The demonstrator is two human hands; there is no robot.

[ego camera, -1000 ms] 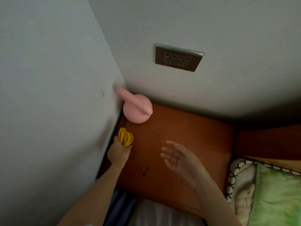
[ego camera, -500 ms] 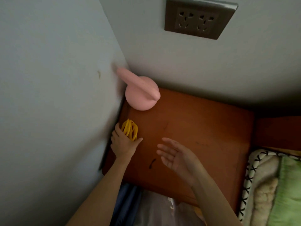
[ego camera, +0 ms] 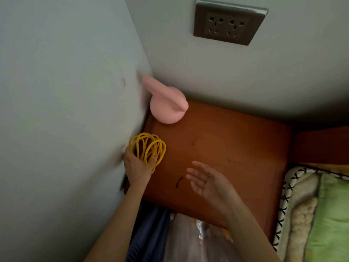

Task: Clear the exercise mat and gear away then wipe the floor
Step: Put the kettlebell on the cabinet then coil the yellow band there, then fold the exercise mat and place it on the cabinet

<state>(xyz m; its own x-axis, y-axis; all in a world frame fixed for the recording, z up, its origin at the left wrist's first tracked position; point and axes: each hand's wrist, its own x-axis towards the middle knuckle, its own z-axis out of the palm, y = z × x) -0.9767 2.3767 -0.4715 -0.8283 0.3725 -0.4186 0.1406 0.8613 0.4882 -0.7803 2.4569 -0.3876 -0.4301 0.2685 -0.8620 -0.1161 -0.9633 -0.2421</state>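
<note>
A coiled yellow rope is bunched in my left hand, which grips its loops just above the left edge of an orange-brown wooden nightstand, close to the left wall. My right hand hovers over the front of the nightstand, palm up, fingers spread, holding nothing. A pink kettlebell stands in the nightstand's back left corner, its handle leaning toward the wall corner.
Grey walls close in on the left and behind; a double wall socket sits above the nightstand. A bed with a cream blanket and green pillow lies to the right. Blue fabric hangs below the nightstand's front.
The view has dipped closer to the nightstand. My left hand has kept hold of the yellow rope beside the wall, its loops now spread wider. My right hand stays open over the top.
</note>
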